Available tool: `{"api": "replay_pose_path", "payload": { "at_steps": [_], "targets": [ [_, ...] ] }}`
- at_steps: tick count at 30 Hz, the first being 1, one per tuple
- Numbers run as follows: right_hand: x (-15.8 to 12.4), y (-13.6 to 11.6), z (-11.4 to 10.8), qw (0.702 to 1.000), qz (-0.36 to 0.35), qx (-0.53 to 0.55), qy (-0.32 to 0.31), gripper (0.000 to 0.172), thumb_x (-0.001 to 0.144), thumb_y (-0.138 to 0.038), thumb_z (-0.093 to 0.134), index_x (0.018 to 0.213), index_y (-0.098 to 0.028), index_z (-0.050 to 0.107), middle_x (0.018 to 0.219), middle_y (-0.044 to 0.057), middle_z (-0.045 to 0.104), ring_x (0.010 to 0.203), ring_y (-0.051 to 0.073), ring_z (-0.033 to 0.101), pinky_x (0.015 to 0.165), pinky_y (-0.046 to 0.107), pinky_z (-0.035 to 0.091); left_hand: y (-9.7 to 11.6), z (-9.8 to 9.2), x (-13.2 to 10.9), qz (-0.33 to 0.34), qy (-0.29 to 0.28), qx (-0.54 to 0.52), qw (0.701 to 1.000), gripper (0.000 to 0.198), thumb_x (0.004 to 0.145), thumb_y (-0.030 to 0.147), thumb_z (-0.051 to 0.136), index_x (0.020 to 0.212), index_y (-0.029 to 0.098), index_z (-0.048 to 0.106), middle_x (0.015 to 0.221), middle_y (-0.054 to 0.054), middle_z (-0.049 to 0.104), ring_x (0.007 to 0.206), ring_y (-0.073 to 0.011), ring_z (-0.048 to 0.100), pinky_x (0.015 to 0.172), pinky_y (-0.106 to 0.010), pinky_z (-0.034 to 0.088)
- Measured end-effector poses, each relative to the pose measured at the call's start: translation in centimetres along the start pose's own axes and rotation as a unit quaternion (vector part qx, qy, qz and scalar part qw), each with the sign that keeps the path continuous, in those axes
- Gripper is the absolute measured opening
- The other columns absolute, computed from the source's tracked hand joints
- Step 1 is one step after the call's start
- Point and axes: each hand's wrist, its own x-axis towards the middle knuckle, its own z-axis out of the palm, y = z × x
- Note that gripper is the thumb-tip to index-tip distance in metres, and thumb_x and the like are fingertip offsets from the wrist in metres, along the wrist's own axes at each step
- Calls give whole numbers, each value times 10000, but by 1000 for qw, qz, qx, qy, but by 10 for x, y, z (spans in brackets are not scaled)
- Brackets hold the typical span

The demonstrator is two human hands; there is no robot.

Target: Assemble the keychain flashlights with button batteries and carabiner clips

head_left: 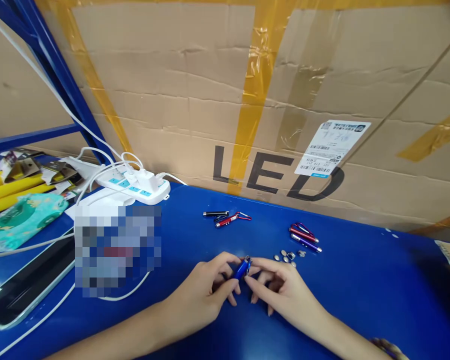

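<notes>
My left hand (206,290) and my right hand (281,287) meet low in the middle of the blue table (360,280). Between their fingertips sits a small blue keychain flashlight (242,268). The left fingers wrap its body and the right fingers pinch its metal end. Several small silver button cells (288,256) lie just beyond my right hand. Behind them rest a few red and purple flashlights (304,237). Further left lie a black and a red flashlight (225,218).
A big cardboard box (247,100) marked LED stands along the table's back. A white power strip (137,184) with plugs and cables sits at left. A dark tablet (26,285), a teal packet (20,220) and yellow rolls (11,190) occupy the left edge.
</notes>
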Motion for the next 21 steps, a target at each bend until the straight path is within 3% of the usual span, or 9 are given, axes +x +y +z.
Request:
{"api": "replay_pose_path", "payload": {
  "at_steps": [4,9,13,17,21],
  "targets": [
    [0,8,5,999,-41,-18,12,363,815,-381,579,1040,-111,672,575,18,613,391,68,518,315,133,428,3,0,-1,-25,-34,-31,999,247,849,132,450,1093,156,481,827,-34,631,695,-168,662,596,-249,483],
    [-1,13,4,997,-77,-3,26,346,847,-350,555,1092,-134,669,712,38,578,457,83,588,319,141,447,1,1,-2,-41,-54,-63,996,254,811,110,440,1057,165,471,840,-26,613,695,-154,646,625,-259,489],
    [-4,14,1,988,-150,-7,42,305,880,-263,526,1147,-174,645,726,28,567,475,68,580,362,147,461,-4,3,-3,-87,-70,-67,992,219,812,128,391,1011,193,457,795,21,553,528,-100,578,509,-219,438],
    [-7,14,0,978,-203,-24,43,309,872,-191,545,1168,-213,630,781,35,597,514,66,584,424,162,475,0,2,-6,-99,-45,13,994,156,849,175,361,957,218,465,679,63,474,484,-90,427,479,-211,342],
    [-7,13,0,977,-205,-30,39,292,866,-168,550,1139,-205,647,777,37,608,522,74,591,420,170,460,11,0,-6,-102,3,125,987,199,910,365,338,874,215,464,638,47,469,605,-146,458,569,-251,325]
  ]
}}
